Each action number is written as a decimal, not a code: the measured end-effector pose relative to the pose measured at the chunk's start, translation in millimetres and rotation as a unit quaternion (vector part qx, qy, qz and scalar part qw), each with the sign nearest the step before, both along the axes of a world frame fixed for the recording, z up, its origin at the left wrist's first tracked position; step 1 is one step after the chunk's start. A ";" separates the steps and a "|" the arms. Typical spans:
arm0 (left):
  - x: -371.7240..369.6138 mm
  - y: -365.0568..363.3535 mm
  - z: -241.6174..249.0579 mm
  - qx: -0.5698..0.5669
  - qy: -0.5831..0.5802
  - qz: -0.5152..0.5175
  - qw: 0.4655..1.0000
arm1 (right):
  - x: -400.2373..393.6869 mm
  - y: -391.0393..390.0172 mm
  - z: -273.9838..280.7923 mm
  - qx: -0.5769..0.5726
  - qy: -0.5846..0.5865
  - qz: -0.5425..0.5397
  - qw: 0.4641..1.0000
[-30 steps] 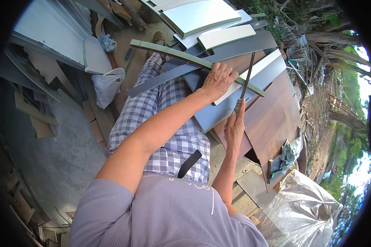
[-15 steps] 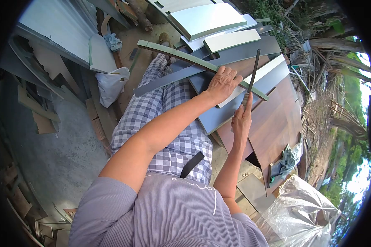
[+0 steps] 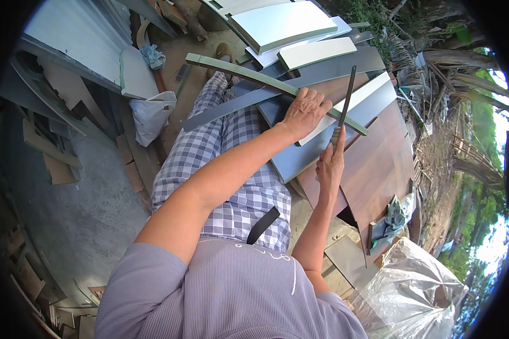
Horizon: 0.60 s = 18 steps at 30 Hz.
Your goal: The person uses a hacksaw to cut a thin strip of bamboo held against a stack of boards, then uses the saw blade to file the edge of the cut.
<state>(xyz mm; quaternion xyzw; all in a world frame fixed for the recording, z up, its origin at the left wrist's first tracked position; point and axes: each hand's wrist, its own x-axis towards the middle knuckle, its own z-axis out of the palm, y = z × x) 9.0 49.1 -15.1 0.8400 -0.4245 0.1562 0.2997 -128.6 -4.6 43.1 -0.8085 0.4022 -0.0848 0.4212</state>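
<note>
Item, nearest: striped grey shirt and checked trousers (image 3: 232,164) of the person, seated, legs stretched out below both forearms

Item: right hand (image 3: 330,167), closed around the handle of a long dark file (image 3: 345,100); the blade rises from the fist and crosses the strip just right of the left hand

Item: left hand (image 3: 305,113), fingers curled over and gripping a long, narrow, pale green curved strip (image 3: 249,72), which runs from far left of that hand to a little past the file

Item: stacked panels under and beyond both hands: dark brown board (image 3: 379,164) right of the right hand, grey board (image 3: 291,155) beneath the left wrist, white pieces (image 3: 314,53) beyond the strip

Item: clear plastic sheeting (image 3: 413,282), near, right of the right elbow

Item: white bag (image 3: 150,116), well left of the left hand, on the concrete floor (image 3: 79,214)

Item, farthest: trees and brush (image 3: 475,141), far right
</note>
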 end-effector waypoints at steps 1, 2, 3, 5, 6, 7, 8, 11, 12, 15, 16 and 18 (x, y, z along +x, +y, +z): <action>0.0 -0.2 0.0 0.002 0.001 0.001 1.000 | 5.0 -2.1 -0.1 0.000 -0.001 0.001 1.000; 0.3 0.1 0.3 0.005 0.003 0.002 1.000 | 9.7 -3.5 0.1 -0.002 0.001 -0.004 1.000; 0.1 0.7 0.5 0.006 0.002 0.003 1.000 | 12.0 -4.3 0.3 -0.004 0.002 -0.008 1.000; -0.6 1.2 0.8 -0.004 -0.005 0.007 1.000 | 7.4 -6.2 -4.6 -0.019 -0.002 0.004 1.000; -0.4 1.3 0.5 -0.003 -0.005 0.006 1.000 | 3.2 -6.2 -7.5 -0.035 -0.005 0.015 0.999; -0.3 1.3 0.0 -0.001 -0.005 0.006 1.000 | -1.8 -4.9 -10.4 -0.034 -0.004 0.013 0.999; -0.6 1.1 -0.3 0.000 -0.006 0.005 1.000 | -7.3 -2.1 -12.0 -0.045 0.001 0.016 0.999; -0.5 1.2 -0.7 -0.002 -0.003 -0.001 1.000 | -25.3 -0.8 -21.7 -0.067 0.005 0.025 0.997; -0.7 1.6 -0.7 -0.001 -0.002 -0.001 1.000 | -29.8 -0.7 -24.9 -0.077 0.003 0.033 0.996; -0.7 1.3 -0.1 -0.002 -0.004 0.000 1.000 | -33.0 1.1 -23.4 -0.077 -0.002 0.037 0.996; -0.4 1.3 0.2 0.000 -0.002 0.000 1.000 | -31.6 1.9 -19.9 -0.077 -0.002 0.037 0.996; -0.3 1.3 -0.5 0.001 -0.001 0.000 1.000 | -18.9 10.3 -0.1 0.008 0.015 -0.007 1.000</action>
